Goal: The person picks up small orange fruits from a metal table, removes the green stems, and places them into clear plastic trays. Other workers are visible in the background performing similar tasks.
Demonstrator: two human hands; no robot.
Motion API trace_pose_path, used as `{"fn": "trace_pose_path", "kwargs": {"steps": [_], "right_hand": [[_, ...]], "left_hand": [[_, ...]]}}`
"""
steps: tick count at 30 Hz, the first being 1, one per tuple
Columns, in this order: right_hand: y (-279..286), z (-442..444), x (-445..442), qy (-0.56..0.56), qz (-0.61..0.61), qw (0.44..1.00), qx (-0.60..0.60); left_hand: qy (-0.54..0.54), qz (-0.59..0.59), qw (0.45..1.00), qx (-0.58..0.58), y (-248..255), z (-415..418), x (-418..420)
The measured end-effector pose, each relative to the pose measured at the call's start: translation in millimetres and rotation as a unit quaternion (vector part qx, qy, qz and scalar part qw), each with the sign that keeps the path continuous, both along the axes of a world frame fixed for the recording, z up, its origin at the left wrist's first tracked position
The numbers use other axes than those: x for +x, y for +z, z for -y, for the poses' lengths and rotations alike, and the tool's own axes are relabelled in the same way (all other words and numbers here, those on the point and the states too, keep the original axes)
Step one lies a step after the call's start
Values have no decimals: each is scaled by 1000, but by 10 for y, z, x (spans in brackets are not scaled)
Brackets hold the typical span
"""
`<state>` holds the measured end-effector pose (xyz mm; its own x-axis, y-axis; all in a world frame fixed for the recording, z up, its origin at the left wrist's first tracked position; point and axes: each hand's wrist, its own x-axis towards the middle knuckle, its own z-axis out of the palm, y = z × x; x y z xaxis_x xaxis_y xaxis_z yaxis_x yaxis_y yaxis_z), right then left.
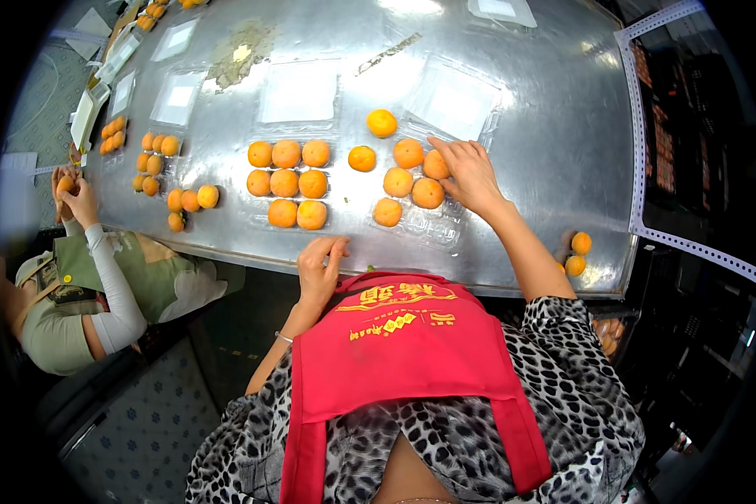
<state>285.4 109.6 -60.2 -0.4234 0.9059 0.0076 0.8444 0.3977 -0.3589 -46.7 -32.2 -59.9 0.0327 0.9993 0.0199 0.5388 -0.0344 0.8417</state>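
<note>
My right hand (469, 173) touches an orange fruit, perhaps a persimmon (436, 164), in a clear plastic clamshell tray (444, 228). Several more such fruits sit in that tray, and its front cups hold none. The tray's clear lid (457, 97) lies folded back behind it. At the table's front edge my left hand (321, 261) rests with bent fingers and no fruit in it. A second clamshell, left of the first, holds rows of orange fruits (285, 183). Between the two trays a loose fruit (361, 159) lies on the metal table, with another loose fruit (382, 123) behind it.
At the left a co-worker (88, 277) holds a fruit (66, 184) near more part-filled trays. Loose fruits (208, 196) lie before those trays. More fruits (575, 265) lie at the table's right corner, by a white perforated metal frame (633, 126). A wet patch (239, 57) marks the far table.
</note>
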Motion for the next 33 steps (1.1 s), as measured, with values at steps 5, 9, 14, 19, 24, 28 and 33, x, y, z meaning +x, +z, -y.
{"fn": "trace_pose_path", "kwargs": {"steps": [5, 9, 14, 19, 24, 28, 33], "right_hand": [[81, -119, -29, 6, 26, 999, -44], [31, -73, 135, -82, -134, 980, -126], [151, 263, 109, -135, -332, 925, -127], [622, 782, -304, -111, -426, 893, -98], [800, 1084, -542, -96, -429, 895, -75], [812, 1198, -687, -87, -459, 878, -102], [798, 1258, -841, -62, -477, 872, -88]], "left_hand": [[-26, 21, 999, -6, 43, -70, 91], [-41, 81, 995, -29, 176, -270, 232], [-47, 258, 962, -79, 224, -496, 575], [-106, 204, 972, -47, 643, -526, 919], [-126, 216, 964, -92, 753, -390, 803], [-73, 332, 932, -127, 597, -299, 565], [64, 304, 947, -83, 498, -69, 227]]}}
